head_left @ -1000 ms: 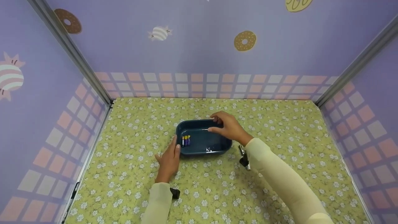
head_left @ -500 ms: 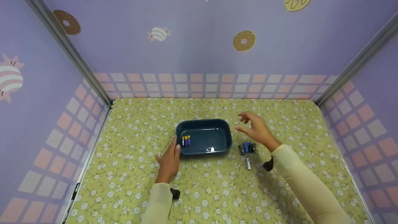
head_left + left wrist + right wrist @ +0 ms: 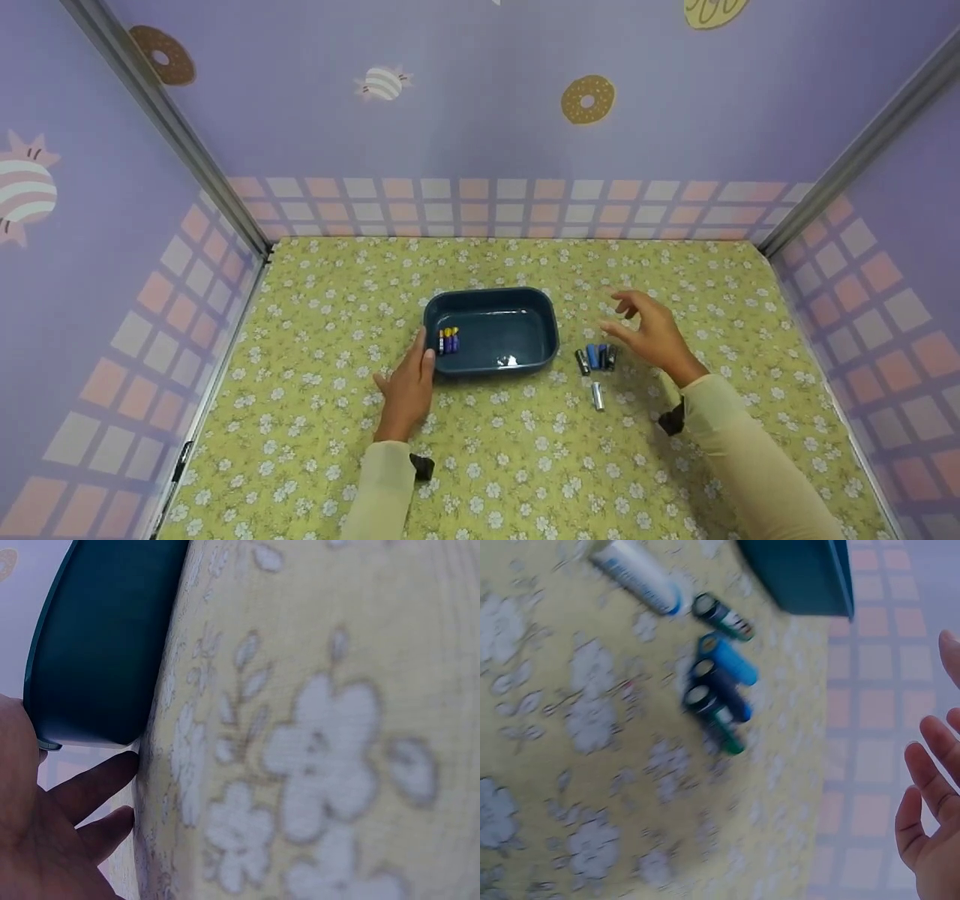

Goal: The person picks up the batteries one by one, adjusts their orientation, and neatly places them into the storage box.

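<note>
A dark teal plastic basin [image 3: 491, 369] stands on the cloth. Three small batteries [image 3: 448, 341] with purple or dark bodies and yellow or orange ends lie side by side at its left end. My left hand [image 3: 409, 386] rests against the basin's left wall, fingers fairly straight, thumb beside the rim. My right hand [image 3: 652, 334] hovers right of the basin, fingers loosely bent, nothing between them. Below and left of it lies a row of batteries, among them a blue battery [image 3: 731, 660] and a green battery [image 3: 715, 718]. A white-silver battery [image 3: 598, 396] lies apart, nearer the front.
The flowered yellow-green tablecloth [image 3: 300, 420] covers the whole surface. Purple walls [image 3: 480, 112] with pink and white checks enclose it at the back and both sides, with grey metal posts [image 3: 172, 135] at the corners.
My right hand has moved from over the basin out to the right, still holding nothing visible, uncovering the batteries on the cloth. The left hand and basin stay put.
</note>
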`<act>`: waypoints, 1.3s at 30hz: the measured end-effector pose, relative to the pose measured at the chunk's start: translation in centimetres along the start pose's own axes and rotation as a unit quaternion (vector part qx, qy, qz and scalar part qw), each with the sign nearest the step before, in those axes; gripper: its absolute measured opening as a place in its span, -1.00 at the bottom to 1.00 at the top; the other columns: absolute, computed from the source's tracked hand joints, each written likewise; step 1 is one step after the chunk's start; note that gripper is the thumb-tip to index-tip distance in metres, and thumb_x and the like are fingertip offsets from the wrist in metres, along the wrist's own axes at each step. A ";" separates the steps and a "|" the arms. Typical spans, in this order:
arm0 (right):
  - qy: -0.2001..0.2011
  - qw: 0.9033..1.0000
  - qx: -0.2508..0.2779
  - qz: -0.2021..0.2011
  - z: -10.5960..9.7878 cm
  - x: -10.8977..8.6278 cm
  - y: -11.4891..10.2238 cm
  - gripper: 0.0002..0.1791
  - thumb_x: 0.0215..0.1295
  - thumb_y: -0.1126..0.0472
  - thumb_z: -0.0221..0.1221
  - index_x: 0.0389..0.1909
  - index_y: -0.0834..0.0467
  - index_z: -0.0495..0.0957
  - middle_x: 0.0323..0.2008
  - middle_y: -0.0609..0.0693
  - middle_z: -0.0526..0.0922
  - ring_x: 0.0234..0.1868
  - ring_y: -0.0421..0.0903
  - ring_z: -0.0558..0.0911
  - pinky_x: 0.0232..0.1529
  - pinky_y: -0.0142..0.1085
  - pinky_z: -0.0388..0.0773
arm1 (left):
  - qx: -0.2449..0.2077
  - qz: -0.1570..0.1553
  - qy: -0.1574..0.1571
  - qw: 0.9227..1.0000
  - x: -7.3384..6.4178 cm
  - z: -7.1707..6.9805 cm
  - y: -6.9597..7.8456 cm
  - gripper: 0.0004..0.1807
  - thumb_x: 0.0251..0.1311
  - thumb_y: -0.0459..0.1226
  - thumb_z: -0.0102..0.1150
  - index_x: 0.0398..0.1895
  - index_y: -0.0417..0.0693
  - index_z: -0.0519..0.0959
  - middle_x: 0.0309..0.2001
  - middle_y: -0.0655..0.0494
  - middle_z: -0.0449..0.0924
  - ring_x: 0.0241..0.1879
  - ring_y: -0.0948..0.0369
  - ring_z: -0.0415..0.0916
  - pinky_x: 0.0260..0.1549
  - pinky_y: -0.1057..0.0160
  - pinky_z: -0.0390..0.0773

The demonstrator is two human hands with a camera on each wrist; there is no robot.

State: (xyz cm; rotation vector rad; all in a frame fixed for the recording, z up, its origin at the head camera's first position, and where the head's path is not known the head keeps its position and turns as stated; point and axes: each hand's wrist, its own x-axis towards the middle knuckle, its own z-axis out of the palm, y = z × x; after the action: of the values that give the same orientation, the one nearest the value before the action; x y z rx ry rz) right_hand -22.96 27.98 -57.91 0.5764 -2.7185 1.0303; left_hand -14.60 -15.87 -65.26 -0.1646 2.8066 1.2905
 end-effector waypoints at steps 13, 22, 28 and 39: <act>-0.058 0.994 0.029 0.088 1.2 -2.8 3.6 -0.23 0.22 -0.23 0.39 0.34 0.08 0.47 0.10 0.19 0.61 0.08 0.16 0.58 0.03 0.15 0.56 | 0.007 0.002 -0.001 1.000 0.1 0.1 -0.1 -0.31 0.52 0.34 -0.52 0.65 0.59 -0.18 0.60 0.17 0.15 0.53 -0.10 0.21 0.34 -0.54 -0.64; -0.086 0.989 0.033 0.116 2.5 -4.3 5.2 -0.16 0.16 -0.26 0.41 0.36 0.09 0.46 0.11 0.12 0.59 0.11 0.11 0.56 0.07 0.17 0.54 | 0.000 0.002 -0.002 1.000 0.2 0.0 0.0 -0.33 0.52 0.35 -0.53 0.63 0.63 -0.21 0.61 0.20 0.11 0.56 -0.08 0.17 0.34 -0.52 -0.66; -0.092 0.987 0.035 0.127 3.1 -5.0 5.6 -0.18 0.13 -0.22 0.45 0.34 0.07 0.47 0.13 0.10 0.60 0.11 0.10 0.58 0.09 0.15 0.55 | 0.000 -0.001 0.000 1.000 0.1 0.1 0.0 -0.31 0.52 0.35 -0.53 0.65 0.58 -0.18 0.61 0.20 0.11 0.56 -0.09 0.16 0.34 -0.52 -0.67; -0.116 0.978 0.080 0.151 3.4 -5.7 5.7 -0.25 0.15 -0.13 0.48 0.34 -0.01 0.48 0.26 0.04 0.54 0.28 0.09 0.55 0.24 0.14 0.52 | -0.003 0.002 0.000 1.000 -0.1 0.1 -0.1 -0.34 0.52 0.35 -0.52 0.63 0.66 -0.22 0.61 0.18 0.11 0.56 -0.11 0.15 0.34 -0.52 -0.67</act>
State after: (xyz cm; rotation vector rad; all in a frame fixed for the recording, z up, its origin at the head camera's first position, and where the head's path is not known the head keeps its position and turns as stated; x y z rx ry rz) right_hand -20.30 31.29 -65.58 0.3297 -3.0148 1.3421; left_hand -14.47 -15.88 -65.37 -0.1588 2.8041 1.3005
